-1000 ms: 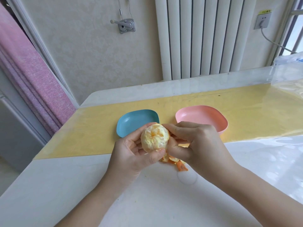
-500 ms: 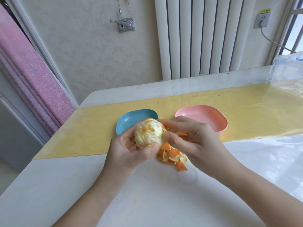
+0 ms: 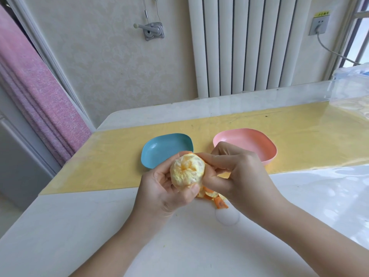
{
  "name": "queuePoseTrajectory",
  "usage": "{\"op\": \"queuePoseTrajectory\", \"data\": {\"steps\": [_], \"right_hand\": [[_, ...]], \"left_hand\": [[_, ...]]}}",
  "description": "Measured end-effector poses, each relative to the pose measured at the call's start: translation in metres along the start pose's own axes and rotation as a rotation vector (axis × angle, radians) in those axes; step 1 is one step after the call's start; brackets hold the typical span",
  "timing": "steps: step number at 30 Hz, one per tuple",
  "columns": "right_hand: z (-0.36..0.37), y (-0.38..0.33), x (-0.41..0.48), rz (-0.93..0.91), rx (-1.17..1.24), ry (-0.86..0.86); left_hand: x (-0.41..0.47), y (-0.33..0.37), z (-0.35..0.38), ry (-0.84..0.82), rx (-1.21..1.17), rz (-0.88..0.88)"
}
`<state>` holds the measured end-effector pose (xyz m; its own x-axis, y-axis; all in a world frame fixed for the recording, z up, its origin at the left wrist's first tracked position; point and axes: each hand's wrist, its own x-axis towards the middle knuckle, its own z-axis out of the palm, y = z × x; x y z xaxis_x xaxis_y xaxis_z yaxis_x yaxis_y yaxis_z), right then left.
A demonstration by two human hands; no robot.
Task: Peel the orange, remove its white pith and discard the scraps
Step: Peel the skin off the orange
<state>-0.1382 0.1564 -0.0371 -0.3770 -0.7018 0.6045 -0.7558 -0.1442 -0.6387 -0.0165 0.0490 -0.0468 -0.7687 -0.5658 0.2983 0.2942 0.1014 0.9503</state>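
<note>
Your right hand (image 3: 239, 176) closes back in, pinching the edge of the orange (image 3: 187, 171); left hand (image 3: 165, 188) cups it. Likely soft, slippery (squeeze lightly): hold its sides.

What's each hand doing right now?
Left hand: grips the orange.
Right hand: fingers curled, pinching at the orange's side above the hanging peel.

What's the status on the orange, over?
Left hand grips the orange, mostly peeled, pith-covered. Right hand pinches at its right side. Peel scraps beneath the hands. Blue dish and pink dish unobstructed.
</note>
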Motion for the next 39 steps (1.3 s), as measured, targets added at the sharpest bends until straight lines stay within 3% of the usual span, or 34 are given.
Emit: {"op": "queuePoseTrajectory", "data": {"steps": [5,10,15,19,26,31,35,39], "right_hand": [[-0.001,-0.002,-0.001,0.011,-0.040,0.023],[-0.004,-0.006,0.001,0.233,0.231,-0.104],[-0.006,-0.012,0.001,0.152,-0.100,-0.123],[-0.010,-0.012,0.003,0.154,-0.093,-0.100],[-0.021,-0.016,0.007,0.335,0.266,-0.123],[-0.025,-0.017,0.011,0.461,0.628,-0.186],[-0.023,-0.018,0.012,0.620,0.971,-0.213],[-0.019,-0.020,0.010,0.720,1.222,-0.209]], "left_hand": [[0.001,-0.002,0.003,0.007,-0.016,0.000],[0.001,0.000,-0.003,0.045,-0.005,0.008],[-0.002,-0.005,0.004,0.008,-0.006,-0.025],[-0.002,-0.004,0.005,-0.005,-0.034,-0.037],[0.002,-0.004,-0.005,-0.078,-0.081,-0.101],[0.005,0.002,-0.010,-0.222,-0.333,-0.241],[0.005,0.002,-0.010,-0.210,-0.554,-0.335],[0.005,0.002,-0.012,-0.227,-0.603,-0.346]]}}
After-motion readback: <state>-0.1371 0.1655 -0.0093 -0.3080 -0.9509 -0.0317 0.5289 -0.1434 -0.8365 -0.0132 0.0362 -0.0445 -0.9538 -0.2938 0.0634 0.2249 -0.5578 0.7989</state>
